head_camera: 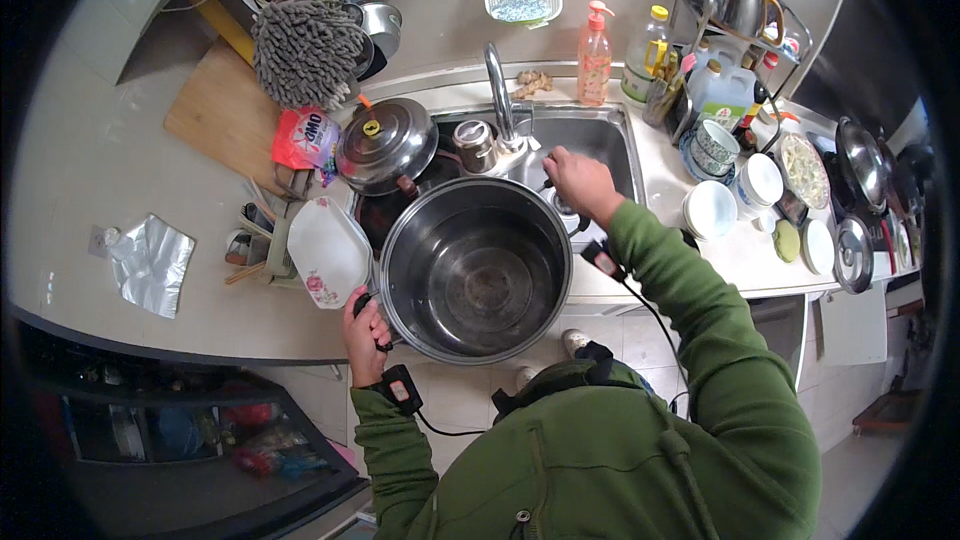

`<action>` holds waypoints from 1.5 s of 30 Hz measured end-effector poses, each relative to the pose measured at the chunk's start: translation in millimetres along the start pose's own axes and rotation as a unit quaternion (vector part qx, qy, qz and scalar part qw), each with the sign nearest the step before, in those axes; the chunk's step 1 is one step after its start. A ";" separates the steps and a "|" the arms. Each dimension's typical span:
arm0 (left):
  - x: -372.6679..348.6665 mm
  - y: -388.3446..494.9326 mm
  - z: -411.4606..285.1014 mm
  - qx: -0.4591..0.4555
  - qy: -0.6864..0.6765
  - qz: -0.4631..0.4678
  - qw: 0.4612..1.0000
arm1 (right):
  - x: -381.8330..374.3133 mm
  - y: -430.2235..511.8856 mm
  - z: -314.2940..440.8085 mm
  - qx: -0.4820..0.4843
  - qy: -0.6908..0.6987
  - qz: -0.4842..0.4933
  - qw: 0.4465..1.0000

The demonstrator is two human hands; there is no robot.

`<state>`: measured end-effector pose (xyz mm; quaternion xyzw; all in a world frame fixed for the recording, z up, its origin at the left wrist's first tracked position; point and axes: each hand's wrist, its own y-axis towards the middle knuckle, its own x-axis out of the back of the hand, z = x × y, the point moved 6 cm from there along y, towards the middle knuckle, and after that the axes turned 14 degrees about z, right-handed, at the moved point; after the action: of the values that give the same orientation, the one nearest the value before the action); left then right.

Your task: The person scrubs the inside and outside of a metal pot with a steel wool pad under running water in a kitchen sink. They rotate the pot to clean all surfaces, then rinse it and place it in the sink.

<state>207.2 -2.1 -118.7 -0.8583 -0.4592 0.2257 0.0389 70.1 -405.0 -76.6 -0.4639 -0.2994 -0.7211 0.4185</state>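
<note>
A large, deep stainless steel pot is tilted towards me in front of the sink, its inside facing up with a dull ring on the bottom. No food shows in it. My left hand is closed around the black side handle at the pot's lower left. At the upper right, my right hand is curled over the opposite handle, and its fingers hide part of the grip. Behind the pot is the steel sink with a chrome faucet. A lidded steel canister stands beside the faucet.
White floral plates lean close left of the pot, below a lidded pan. A pump bottle stands behind the sink. Bowls crowd the right counter. A cable hangs by my right sleeve.
</note>
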 end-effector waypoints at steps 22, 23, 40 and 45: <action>-2.8 -0.8 0.6 0.011 0.027 -0.006 1.000 | -3.2 16.2 2.7 0.045 0.071 0.114 0.990; -1.7 -2.1 1.4 0.006 0.027 -0.024 0.999 | -2.6 11.6 -3.7 0.013 0.104 0.085 0.991; -5.7 -5.2 -0.5 0.020 0.045 -0.062 0.997 | -71.4 -109.7 -71.1 -0.107 0.653 -0.128 0.738; -7.3 -2.0 -0.6 0.028 0.050 -0.021 0.998 | -18.4 -100.7 -21.9 0.127 0.368 -0.088 0.917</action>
<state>202.4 -6.7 -115.1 -0.8573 -0.4681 0.1941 0.0907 -23.7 -369.6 -106.4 -0.0806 -0.2529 -0.8309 0.4890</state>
